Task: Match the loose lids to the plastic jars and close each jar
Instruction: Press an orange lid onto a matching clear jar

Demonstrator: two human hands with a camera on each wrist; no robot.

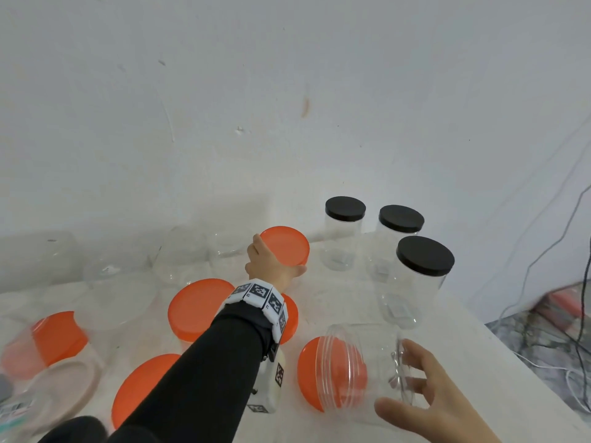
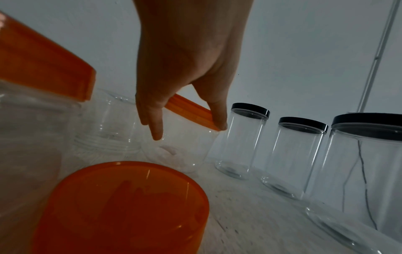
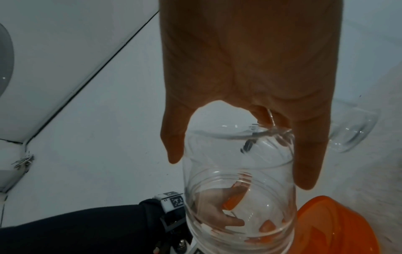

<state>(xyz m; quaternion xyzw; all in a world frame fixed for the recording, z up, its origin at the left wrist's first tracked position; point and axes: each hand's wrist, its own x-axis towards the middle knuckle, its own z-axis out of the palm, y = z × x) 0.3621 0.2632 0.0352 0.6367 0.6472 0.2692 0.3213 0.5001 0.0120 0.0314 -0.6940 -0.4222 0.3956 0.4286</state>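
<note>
Nearest, the right hand (image 1: 425, 391) grips an open clear jar (image 1: 361, 369) by its base, fingers and thumb curled round the wall, the jar tipped on its side with its threaded mouth facing left, above an orange lid (image 1: 311, 372) lying on the tabletop (image 1: 463, 346). Farther out, the left hand (image 1: 271, 263) reaches forward and pinches the rim of another orange lid (image 1: 284, 246), thumb on one edge and fingers on the far edge; the left wrist view shows this lid tilted over the mouth of a clear jar (image 2: 182, 151) standing at the back.

To do this well, the lid held by the left hand should probably be levelled before turning, so that the thread catches evenly; a tilted start risks cross-threading. The jar in the right hand looks narrower than the orange lids, so it likely wants a smaller cap.

At the back right, three jars with black lids (image 1: 425, 255) stand closed. The open jars along the wall at left are blurred and nearly invisible against it, so their number is uncertain. The left sleeve covers part of two orange lids.
</note>
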